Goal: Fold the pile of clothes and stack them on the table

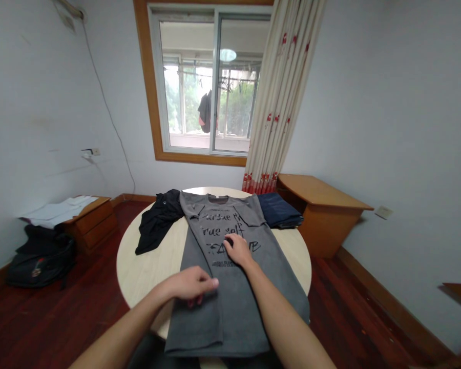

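Observation:
A grey T-shirt (249,287) with black lettering lies spread on a round table, neck toward the window. Its left side is folded inward in a long strip, with the sleeve turned over near the shoulder. My left hand (194,284) is over this folded strip, fingers loosely bent and thumb stretched out, nothing visible in it. Whether it touches the cloth I cannot tell. On the printed chest, my right hand (238,248) rests with bent fingers and the thumb apart from them, holding nothing that I can see.
The pale round table (134,277) carries a crumpled black garment (159,218) at left and folded dark blue clothing (279,209) at right. A wooden desk (326,205) stands behind on the right. At left are a low cabinet (100,225) with papers and a black bag (42,261).

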The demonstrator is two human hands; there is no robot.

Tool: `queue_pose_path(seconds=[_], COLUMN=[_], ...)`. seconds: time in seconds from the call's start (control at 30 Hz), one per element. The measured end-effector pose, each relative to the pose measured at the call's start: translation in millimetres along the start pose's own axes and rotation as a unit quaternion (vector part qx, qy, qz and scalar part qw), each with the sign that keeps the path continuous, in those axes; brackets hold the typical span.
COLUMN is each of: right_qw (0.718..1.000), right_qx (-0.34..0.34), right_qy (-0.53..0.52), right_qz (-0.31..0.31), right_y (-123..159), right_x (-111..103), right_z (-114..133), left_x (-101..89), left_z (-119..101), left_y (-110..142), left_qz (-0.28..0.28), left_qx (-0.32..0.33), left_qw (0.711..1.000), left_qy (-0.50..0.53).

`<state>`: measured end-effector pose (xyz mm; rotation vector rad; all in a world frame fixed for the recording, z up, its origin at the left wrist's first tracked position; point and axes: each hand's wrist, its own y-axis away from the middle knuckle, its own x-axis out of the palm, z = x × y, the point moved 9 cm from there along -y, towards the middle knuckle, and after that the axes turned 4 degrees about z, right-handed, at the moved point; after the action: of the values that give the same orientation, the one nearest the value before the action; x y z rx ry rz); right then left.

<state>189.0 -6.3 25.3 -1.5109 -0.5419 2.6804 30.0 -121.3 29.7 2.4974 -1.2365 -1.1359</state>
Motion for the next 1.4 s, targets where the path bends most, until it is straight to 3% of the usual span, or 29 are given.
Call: queue_pose_path(seconds=[0.07, 0.13, 0.2, 0.27, 0.37, 0.5, 0.67, 0.8, 0.9, 1.13, 1.4], right_qw=[0.999, 0.993, 0.986, 0.978, 0.969, 0.962, 0.955, 0.940, 0.929, 0.929, 0.948], right_qx=[-0.033, -0.072, -0.105, -0.124, -0.132, -0.127, -0.123, -0.071, -0.036, -0.015, -0.017], right_qy=[-0.038, -0.083, -0.118, -0.139, -0.161, -0.178, -0.223, -0.285, -0.312, -0.307, -0.254], right_qz=[0.010, 0.030, 0.059, 0.090, 0.133, 0.163, 0.154, 0.174, 0.198, 0.206, 0.191], right_y=[3.0, 6.8, 11.0, 14.9, 19.4, 22.4, 20.9, 18.6, 18.7, 18.1, 17.2], right_x=[0.3, 2.1, 4.9, 8.0, 13.5, 18.4, 17.4, 23.5, 28.2, 30.9, 39.9], right_z=[16.7, 34.8, 50.3, 61.0, 69.5, 75.7, 78.9, 69.9, 64.7, 58.8, 50.3], left_x=[-59.6, -130.9, -183.1, -220.3, -251.5, -276.5, -301.9, -296.6, -283.2, -266.7, -295.7], left_z=[27.3, 65.7, 93.0, 113.8, 131.7, 127.9, 90.0, 55.5, 46.6, 77.7, 114.2], left_y=[-23.8, -39.1, -55.9, -71.4, -92.6, -120.9, -169.0, -212.3, -232.5, -269.8, -305.7], left_qz=[-0.102, -0.266, -0.340, -0.381, -0.411, -0.434, -0.435, -0.396, -0.377, -0.305, -0.280], left_qx=[-0.023, -0.092, -0.124, -0.148, -0.171, -0.163, -0.109, -0.047, -0.019, -0.039, -0.108], left_qw=[0.992, 0.954, 0.926, 0.906, 0.889, 0.883, 0.894, 0.912, 0.912, 0.916, 0.919], left_qy=[0.063, 0.106, 0.109, 0.107, 0.106, 0.069, -0.015, -0.098, -0.161, -0.257, -0.257])
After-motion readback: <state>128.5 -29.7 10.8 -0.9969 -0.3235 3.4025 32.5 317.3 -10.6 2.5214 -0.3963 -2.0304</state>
